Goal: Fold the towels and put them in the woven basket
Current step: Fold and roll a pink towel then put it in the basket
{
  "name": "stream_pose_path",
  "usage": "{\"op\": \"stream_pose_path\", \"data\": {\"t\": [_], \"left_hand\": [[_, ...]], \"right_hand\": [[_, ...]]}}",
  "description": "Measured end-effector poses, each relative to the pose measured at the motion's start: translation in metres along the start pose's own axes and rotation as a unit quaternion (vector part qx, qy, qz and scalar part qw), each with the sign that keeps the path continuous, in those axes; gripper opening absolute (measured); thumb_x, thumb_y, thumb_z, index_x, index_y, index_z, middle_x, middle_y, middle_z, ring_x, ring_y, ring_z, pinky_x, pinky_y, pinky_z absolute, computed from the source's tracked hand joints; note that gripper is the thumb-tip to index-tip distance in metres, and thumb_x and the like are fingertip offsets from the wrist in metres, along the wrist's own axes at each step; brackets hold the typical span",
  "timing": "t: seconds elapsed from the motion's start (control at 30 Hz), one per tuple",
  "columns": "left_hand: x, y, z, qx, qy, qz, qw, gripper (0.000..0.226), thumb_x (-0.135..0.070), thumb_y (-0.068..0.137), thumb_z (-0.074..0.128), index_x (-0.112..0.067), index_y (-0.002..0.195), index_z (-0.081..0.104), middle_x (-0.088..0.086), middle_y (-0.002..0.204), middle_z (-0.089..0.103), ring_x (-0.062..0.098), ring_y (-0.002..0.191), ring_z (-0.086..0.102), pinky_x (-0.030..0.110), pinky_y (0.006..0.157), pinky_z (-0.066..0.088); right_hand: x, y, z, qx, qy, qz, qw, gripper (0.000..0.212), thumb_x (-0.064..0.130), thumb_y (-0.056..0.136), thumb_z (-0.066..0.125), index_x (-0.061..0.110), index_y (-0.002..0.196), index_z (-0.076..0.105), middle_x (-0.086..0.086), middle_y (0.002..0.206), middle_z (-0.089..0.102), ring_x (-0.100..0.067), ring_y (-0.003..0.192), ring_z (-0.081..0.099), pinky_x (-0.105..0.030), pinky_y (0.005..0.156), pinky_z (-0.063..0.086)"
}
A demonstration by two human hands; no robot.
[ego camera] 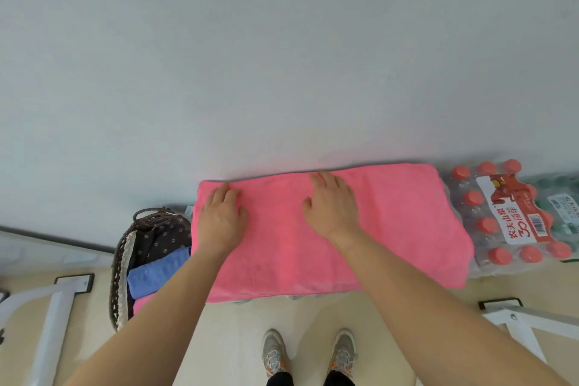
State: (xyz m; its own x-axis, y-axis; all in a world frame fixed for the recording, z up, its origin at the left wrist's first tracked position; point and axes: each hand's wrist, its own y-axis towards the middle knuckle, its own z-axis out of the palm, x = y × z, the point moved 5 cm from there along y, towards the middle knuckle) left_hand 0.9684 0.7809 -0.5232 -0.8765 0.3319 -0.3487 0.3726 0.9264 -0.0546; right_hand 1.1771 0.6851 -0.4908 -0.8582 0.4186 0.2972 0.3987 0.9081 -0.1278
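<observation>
A pink towel (391, 229) lies spread flat on a low surface against the wall. My left hand (222, 216) rests flat on its left end, fingers straight and pointing to the far edge. My right hand (332, 207) presses flat on the towel's middle. Left of the towel stands the woven basket (120, 273) with a dark flowered lining. Inside it lie a folded blue towel (153, 273) and a bit of a pink one (141, 302).
A shrink-wrapped pack of red-capped water bottles (507, 216) sits right of the towel, with a green-capped pack (564, 207) behind it. White metal frames (53, 307) stand on the floor at both sides. My feet in grey shoes (275, 351) are below the towel.
</observation>
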Motion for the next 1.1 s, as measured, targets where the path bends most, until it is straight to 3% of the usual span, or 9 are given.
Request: {"op": "stream_pose_path", "data": {"t": [0.13,0.23,0.4,0.53,0.7,0.8,0.9,1.0,1.1], "left_hand": [[0.033,0.008,-0.015,0.000,-0.003,-0.015,1.000,0.046,-0.013,0.086,0.054,-0.007,0.132,0.053,0.013,0.143,0.048,0.036,0.129,0.043,0.045,0.108,0.036],[0.057,0.017,-0.022,0.007,-0.054,-0.079,0.995,0.044,-0.013,0.090,0.049,-0.007,0.133,0.052,0.014,0.139,0.050,0.039,0.121,0.049,0.045,0.101,0.039],[0.087,0.018,-0.023,0.024,-0.169,-0.144,0.975,0.036,-0.029,0.095,0.054,-0.015,0.128,0.052,0.006,0.118,0.063,0.025,0.101,0.061,0.039,0.086,0.049],[0.095,0.017,-0.025,0.019,-0.245,-0.172,0.954,0.032,-0.021,0.093,0.059,-0.014,0.124,0.054,-0.001,0.097,0.063,0.013,0.080,0.057,0.032,0.074,0.047],[0.111,0.022,-0.035,-0.015,-0.272,-0.170,0.947,0.030,-0.013,0.091,0.056,-0.018,0.120,0.055,-0.004,0.095,0.061,0.020,0.085,0.061,0.035,0.076,0.050],[0.120,0.024,-0.032,0.045,-0.296,-0.206,0.932,0.041,-0.021,0.092,0.058,-0.016,0.131,0.045,-0.003,0.102,0.060,0.020,0.093,0.059,0.033,0.080,0.047],[0.122,0.026,-0.032,0.083,-0.354,-0.245,0.899,0.047,-0.026,0.092,0.062,-0.016,0.133,0.042,-0.002,0.106,0.061,0.019,0.098,0.059,0.031,0.081,0.046],[0.118,0.029,-0.041,0.045,-0.389,-0.243,0.887,0.030,-0.014,0.089,0.059,-0.021,0.116,0.049,-0.003,0.098,0.060,0.015,0.076,0.057,0.030,0.067,0.046],[0.109,0.030,-0.055,0.034,-0.391,-0.214,0.895,0.021,-0.005,0.085,0.052,-0.021,0.096,0.057,-0.002,0.087,0.060,0.015,0.057,0.048,0.026,0.051,0.040]], "right_hand": [[0.073,-0.009,0.034,0.037,-0.019,-0.114,0.993,0.062,0.038,0.086,0.049,0.016,0.145,0.042,-0.007,0.146,0.044,-0.029,0.130,0.040,-0.044,0.110,0.031],[0.108,-0.015,0.060,0.062,-0.030,-0.151,0.986,0.070,0.044,0.090,0.045,0.017,0.152,0.031,-0.010,0.159,0.025,-0.031,0.143,0.025,-0.048,0.118,0.019],[0.135,-0.027,0.101,0.094,-0.028,-0.155,0.983,0.071,0.048,0.099,0.033,0.020,0.158,0.006,-0.008,0.166,-0.001,-0.028,0.152,-0.003,-0.053,0.121,0.006],[0.142,-0.028,0.117,0.055,-0.069,-0.125,0.988,0.067,0.050,0.098,0.018,0.023,0.158,0.004,-0.006,0.166,-0.007,-0.026,0.152,-0.009,-0.055,0.120,-0.001],[0.164,-0.024,0.123,0.048,-0.080,-0.145,0.985,0.068,0.053,0.097,0.017,0.023,0.158,0.011,-0.006,0.166,-0.002,-0.027,0.152,-0.006,-0.055,0.120,0.000],[0.172,-0.026,0.124,0.045,-0.064,-0.134,0.988,0.069,0.051,0.097,0.022,0.020,0.158,0.012,-0.008,0.166,0.002,-0.028,0.152,-0.003,-0.055,0.121,0.000],[0.175,-0.032,0.112,-0.009,-0.046,-0.085,0.995,0.067,0.045,0.093,0.038,0.012,0.152,0.033,-0.014,0.157,0.030,-0.034,0.146,0.024,-0.055,0.119,0.015],[0.191,-0.052,0.098,-0.077,-0.013,-0.099,0.992,0.048,0.036,0.081,0.049,0.015,0.123,0.056,-0.009,0.126,0.053,-0.032,0.112,0.050,-0.047,0.100,0.040],[0.215,-0.074,0.103,-0.060,0.040,-0.077,0.994,0.033,0.041,0.079,0.046,0.018,0.099,0.057,-0.004,0.100,0.054,-0.028,0.090,0.055,-0.042,0.077,0.048]]}}
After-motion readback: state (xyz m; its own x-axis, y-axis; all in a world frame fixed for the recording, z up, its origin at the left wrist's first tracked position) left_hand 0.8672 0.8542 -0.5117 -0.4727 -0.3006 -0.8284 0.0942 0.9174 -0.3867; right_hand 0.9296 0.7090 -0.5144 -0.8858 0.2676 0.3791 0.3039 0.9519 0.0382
